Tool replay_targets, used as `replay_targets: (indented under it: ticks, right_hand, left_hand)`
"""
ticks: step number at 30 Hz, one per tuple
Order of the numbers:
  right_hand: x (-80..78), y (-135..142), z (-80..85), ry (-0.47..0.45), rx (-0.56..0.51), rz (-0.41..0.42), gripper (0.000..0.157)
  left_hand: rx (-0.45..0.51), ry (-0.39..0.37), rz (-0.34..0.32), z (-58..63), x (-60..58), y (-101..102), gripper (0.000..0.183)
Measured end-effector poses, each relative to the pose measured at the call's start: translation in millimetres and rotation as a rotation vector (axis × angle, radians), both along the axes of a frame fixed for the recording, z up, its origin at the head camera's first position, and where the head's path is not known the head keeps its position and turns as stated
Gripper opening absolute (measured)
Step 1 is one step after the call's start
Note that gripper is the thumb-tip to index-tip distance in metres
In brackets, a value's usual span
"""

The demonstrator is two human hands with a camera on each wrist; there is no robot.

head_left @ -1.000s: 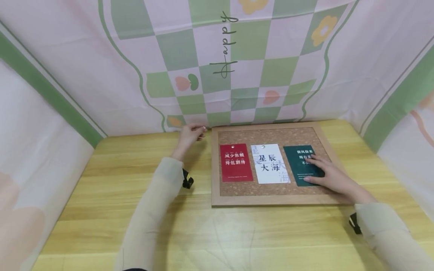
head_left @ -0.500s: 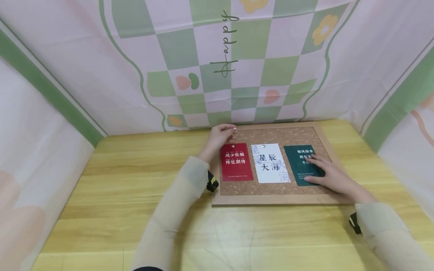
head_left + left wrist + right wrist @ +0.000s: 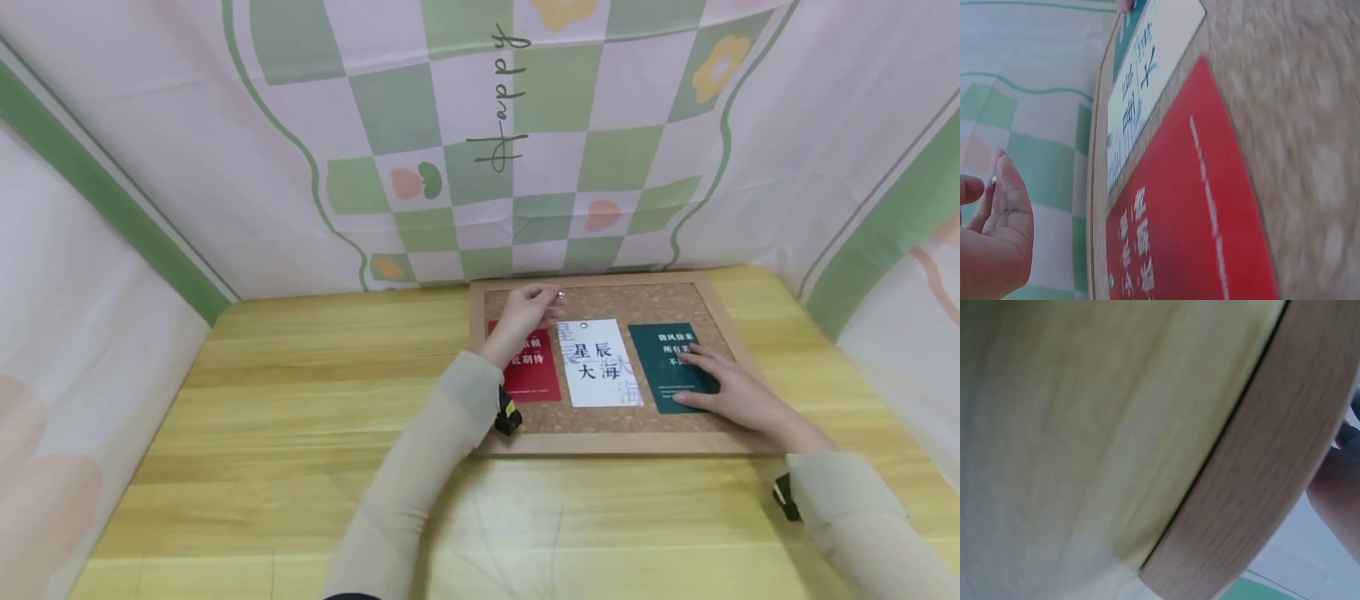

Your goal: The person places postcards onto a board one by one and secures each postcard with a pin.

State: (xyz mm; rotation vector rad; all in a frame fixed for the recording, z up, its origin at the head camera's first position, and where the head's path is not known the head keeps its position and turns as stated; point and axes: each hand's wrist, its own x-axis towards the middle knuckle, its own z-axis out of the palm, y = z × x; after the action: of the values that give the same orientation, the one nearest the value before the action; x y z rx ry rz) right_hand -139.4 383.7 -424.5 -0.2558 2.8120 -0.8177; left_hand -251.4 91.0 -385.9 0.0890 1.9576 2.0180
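My left hand [image 3: 523,317] pinches a small shiny thumbtack [image 3: 561,295] between thumb and fingertips. It hovers over the upper part of the corkboard [image 3: 525,417], covering the top of a red card [image 3: 536,379]. In the left wrist view the tack shows as a bright dot by the fingertips. Beside the red card lies a white card [image 3: 600,367], with a tack [image 3: 584,326] at its top. My right hand [image 3: 727,387] rests with loosely spread fingers on the right side of a dark green card [image 3: 654,371]; part of its print is hidden.
The corkboard's wooden frame [image 3: 622,445] lies on a yellow wood-grain table [image 3: 285,433], its far edge close to a hanging checked cloth [image 3: 480,225]. More printed cloth [image 3: 67,333] closes off both sides. A tack [image 3: 1110,281] sits in the red card.
From left of the board, my left hand has moved right with the thumbtack, across the frame and over the red card's top. The right hand stays on the green card.
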Motion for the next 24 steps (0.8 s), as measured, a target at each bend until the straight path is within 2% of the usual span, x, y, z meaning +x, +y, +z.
replay_targets:
  ticks: [6, 12, 24]
  right_hand:
    - [-0.2, 0.1, -0.9, 0.004, 0.005, 0.000, 0.083]
    - [-0.2, 0.7, -1.2, 0.005, 0.009, 0.003, 0.083]
    - [0.1, 0.5, -1.1, -0.004, 0.010, -0.001, 0.084]
  left_hand:
    - [0.041, -0.054, -0.003, -2.1, 3.3, 13.0, 0.034]
    - [0.040, -0.102, -0.014, -5.3, 8.0, 22.3, 0.034]
    - [0.056, -0.139, -0.057, -13.7, 16.0, 43.6, 0.033]
